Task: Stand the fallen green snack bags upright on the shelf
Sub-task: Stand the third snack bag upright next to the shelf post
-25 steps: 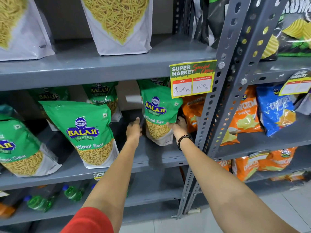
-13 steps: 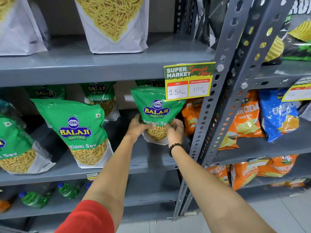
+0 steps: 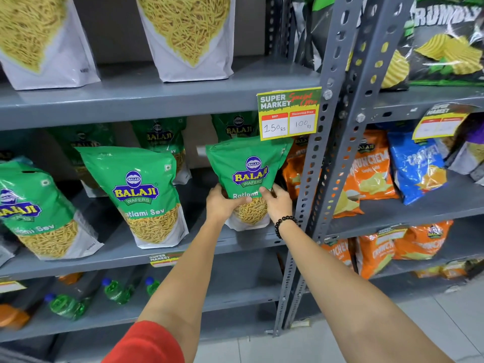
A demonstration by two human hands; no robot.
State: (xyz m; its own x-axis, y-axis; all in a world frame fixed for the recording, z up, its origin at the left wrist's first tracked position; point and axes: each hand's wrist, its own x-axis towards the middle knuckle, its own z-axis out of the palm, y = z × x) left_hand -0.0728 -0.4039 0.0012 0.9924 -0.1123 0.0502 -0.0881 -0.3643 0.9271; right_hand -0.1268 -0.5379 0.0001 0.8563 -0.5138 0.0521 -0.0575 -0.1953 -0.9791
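Observation:
A green Balaji Ratlami Sev bag [image 3: 247, 166] stands upright near the front of the grey middle shelf [image 3: 209, 247], at its right end. My left hand [image 3: 222, 204] grips its lower left side and my right hand [image 3: 279, 201], with a black bead bracelet, grips its lower right. Two more green bags stand upright at the shelf front: one in the middle [image 3: 138, 189] and one at the far left [image 3: 34, 205]. Further green bags [image 3: 159, 137] stand in the back row, partly hidden.
A price tag [image 3: 288, 113] hangs from the upper shelf edge, just above the held bag. A perforated grey upright [image 3: 322, 153] stands right of my right hand. Orange snack bags [image 3: 372, 174] fill the neighbouring shelf. Green bottles [image 3: 115, 292] lie on the lower shelf.
Both hands have closed on the bag's lower sides and drawn it forward to the shelf's front, where it now stands more upright.

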